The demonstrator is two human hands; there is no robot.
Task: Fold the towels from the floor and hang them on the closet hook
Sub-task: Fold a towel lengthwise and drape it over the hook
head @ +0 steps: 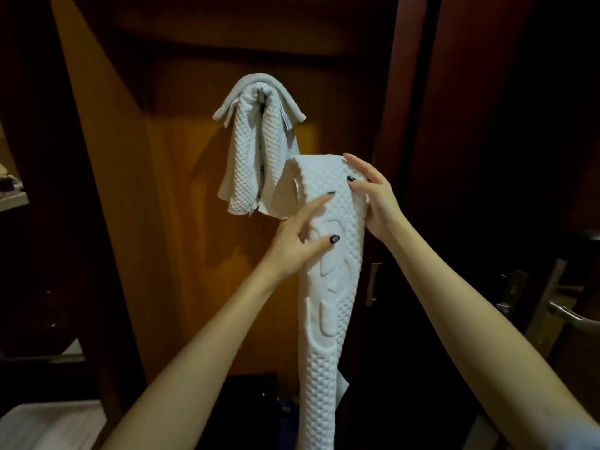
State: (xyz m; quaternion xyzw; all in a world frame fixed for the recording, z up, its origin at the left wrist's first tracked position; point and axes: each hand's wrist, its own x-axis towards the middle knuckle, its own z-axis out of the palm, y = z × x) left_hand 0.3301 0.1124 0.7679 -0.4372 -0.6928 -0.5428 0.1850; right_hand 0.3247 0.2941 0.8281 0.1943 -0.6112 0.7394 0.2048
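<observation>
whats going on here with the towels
A person holds a long folded white towel up in front of the closet door. The right hand pinches its top fold, and the left hand rests on its front lower down. Other white towels already hang over the hook; this one is not yet on it.

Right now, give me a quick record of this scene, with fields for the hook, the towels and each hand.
hook: on the wooden closet door, already loaded
hung towels: two pale ones draped over the hook, one on top of the other
held towel: folded into a long strip, raised below and right of the hook, not yet hung
left hand: fingers stretched against the strip's left side
right hand: pinches the strip near its folded top
</observation>
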